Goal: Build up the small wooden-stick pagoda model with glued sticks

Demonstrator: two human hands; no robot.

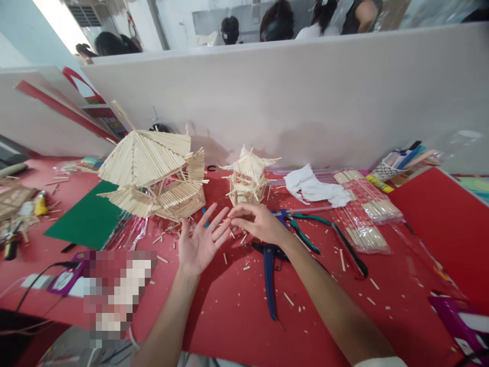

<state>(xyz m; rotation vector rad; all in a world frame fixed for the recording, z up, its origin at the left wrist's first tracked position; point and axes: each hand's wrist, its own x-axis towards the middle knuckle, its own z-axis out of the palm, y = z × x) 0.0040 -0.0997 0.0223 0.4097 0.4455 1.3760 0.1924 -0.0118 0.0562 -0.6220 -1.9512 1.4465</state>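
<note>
My left hand (200, 242) is held palm up over the red table (244, 306), fingers spread, nothing in it. My right hand (255, 223) meets its fingertips with thumb and fingers pinched together; what they pinch is too small to make out. Just behind the hands stands a small wooden-stick pavilion model (248, 176). A larger stick house model (153, 173) stands to the left on a green sheet (86, 219). Blue-handled cutters (269, 275) lie under my right wrist, green-handled pliers (305, 229) beside it.
Packs of chopsticks (362, 209) and a crumpled white tissue (311, 187) lie at the right. Short stick offcuts litter the table. A grey partition (305, 92) rises behind, with people's heads beyond it. Tools and stick scraps (15, 219) sit at the far left.
</note>
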